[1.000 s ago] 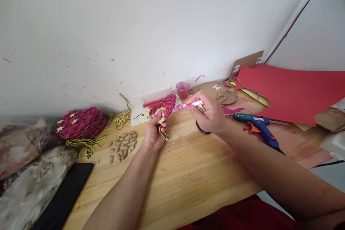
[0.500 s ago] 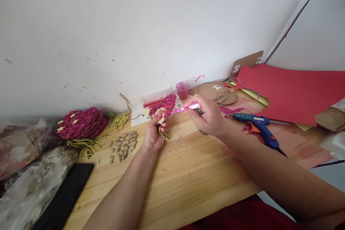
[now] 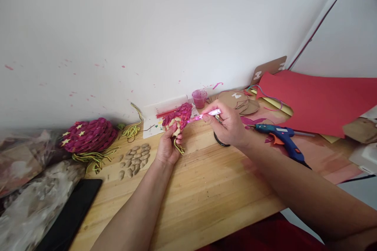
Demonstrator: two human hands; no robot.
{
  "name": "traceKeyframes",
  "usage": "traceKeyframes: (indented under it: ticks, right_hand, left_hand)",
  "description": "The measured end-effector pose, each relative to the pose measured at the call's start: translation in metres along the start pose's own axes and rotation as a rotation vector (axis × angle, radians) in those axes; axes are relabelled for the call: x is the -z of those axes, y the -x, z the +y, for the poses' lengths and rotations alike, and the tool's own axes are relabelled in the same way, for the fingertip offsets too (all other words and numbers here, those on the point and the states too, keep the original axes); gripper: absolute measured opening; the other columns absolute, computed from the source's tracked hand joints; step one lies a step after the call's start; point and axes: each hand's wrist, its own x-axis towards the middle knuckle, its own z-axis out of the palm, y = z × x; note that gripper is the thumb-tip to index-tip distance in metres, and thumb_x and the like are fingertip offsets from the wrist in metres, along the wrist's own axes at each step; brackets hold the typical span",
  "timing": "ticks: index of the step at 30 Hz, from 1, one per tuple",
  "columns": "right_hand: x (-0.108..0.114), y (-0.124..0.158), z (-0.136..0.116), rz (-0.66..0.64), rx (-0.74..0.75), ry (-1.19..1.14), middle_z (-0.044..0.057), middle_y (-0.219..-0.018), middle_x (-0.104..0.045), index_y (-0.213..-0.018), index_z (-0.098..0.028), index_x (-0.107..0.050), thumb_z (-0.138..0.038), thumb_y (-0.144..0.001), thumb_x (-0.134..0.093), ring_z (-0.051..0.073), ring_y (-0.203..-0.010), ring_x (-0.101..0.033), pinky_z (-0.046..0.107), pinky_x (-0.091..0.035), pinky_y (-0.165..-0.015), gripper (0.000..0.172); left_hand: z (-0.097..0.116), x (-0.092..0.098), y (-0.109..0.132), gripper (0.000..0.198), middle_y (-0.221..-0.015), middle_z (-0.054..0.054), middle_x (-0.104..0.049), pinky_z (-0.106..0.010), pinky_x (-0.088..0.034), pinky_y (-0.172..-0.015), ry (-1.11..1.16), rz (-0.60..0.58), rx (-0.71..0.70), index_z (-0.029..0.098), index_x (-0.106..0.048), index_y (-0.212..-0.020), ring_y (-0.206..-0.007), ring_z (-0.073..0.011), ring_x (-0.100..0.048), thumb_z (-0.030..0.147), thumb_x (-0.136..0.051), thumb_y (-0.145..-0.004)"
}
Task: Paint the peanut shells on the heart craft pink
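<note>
My left hand (image 3: 170, 145) is closed on the lower end of a peanut-shell craft piece (image 3: 183, 113), painted magenta on most of its shells and bare tan near my fingers. Yellow-green yarn (image 3: 178, 147) dangles below it. My right hand (image 3: 226, 125) pinches a paintbrush (image 3: 214, 113) with a white, pink-smeared handle; its tip meets the piece's right edge. Just behind stands a clear plastic cup (image 3: 199, 98) tinted with pink paint. Unpainted peanuts (image 3: 136, 159) lie loose on the table left of my left hand.
Stacked magenta peanut pieces with stars (image 3: 91, 135) sit at left, beside plastic bags (image 3: 44, 200) and a black flat object (image 3: 72, 211). Cardboard cutouts (image 3: 235, 101), a blue glue gun (image 3: 281, 137) and red paper (image 3: 318, 102) are at right. A paint-spattered wall (image 3: 123, 39) rises behind the table.
My right hand has shifted slightly and tilted the brush handle up a little, its tip still at the piece's right edge. My left hand and the piece stay nearly where they were.
</note>
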Motion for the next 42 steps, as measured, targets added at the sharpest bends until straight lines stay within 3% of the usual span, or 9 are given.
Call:
traceKeyframes:
  ticks: [6, 17, 33, 42]
  right_hand:
    - [-0.001, -0.002, 0.008, 0.018, -0.227, -0.252, -0.002, -0.075, -0.064, -0.093, -0.020, -0.061, -0.038, -0.096, -0.064, 0.011, -0.064, -0.054, 0.025, -0.040, -0.059, 0.018]
    - [-0.004, -0.004, 0.018, 0.050, -0.408, -0.383, -0.003, -0.071, -0.059, -0.090, -0.021, -0.058, -0.052, -0.089, -0.070, 0.011, -0.062, -0.053, 0.025, -0.042, -0.057, 0.033]
    - [-0.006, -0.002, 0.014, 0.047, -0.370, -0.356, -0.002, -0.074, -0.061, -0.092, -0.021, -0.059, -0.046, -0.093, -0.067, 0.011, -0.064, -0.053, 0.025, -0.042, -0.059, 0.026]
    - [-0.006, 0.000, 0.015, 0.044, -0.361, -0.351, -0.002, -0.076, -0.063, -0.092, -0.022, -0.059, -0.048, -0.094, -0.066, 0.011, -0.066, -0.055, 0.025, -0.043, -0.061, 0.027]
  left_hand:
    - [-0.001, 0.001, 0.000, 0.010, -0.062, 0.004, -0.056, -0.009, -0.032, -0.032, 0.001, 0.017, -0.007, 0.015, -0.057, -0.085, -0.039, -0.0032, -0.047, 0.013, -0.066, -0.090]
    - [-0.002, 0.000, 0.000, 0.010, -0.059, 0.004, -0.057, -0.009, -0.032, -0.030, -0.009, 0.040, -0.006, 0.015, -0.059, -0.084, -0.037, -0.0038, -0.047, 0.011, -0.065, -0.090]
    - [-0.002, 0.002, 0.000, 0.011, -0.062, 0.002, -0.060, -0.009, -0.035, -0.031, 0.019, 0.033, -0.032, 0.014, -0.061, -0.086, -0.038, -0.0046, -0.050, 0.010, -0.057, -0.096]
    - [-0.003, 0.003, 0.000, 0.010, -0.064, 0.004, -0.060, -0.008, -0.035, -0.033, 0.010, 0.027, -0.050, 0.015, -0.061, -0.086, -0.040, -0.0031, -0.050, 0.010, -0.070, -0.087]
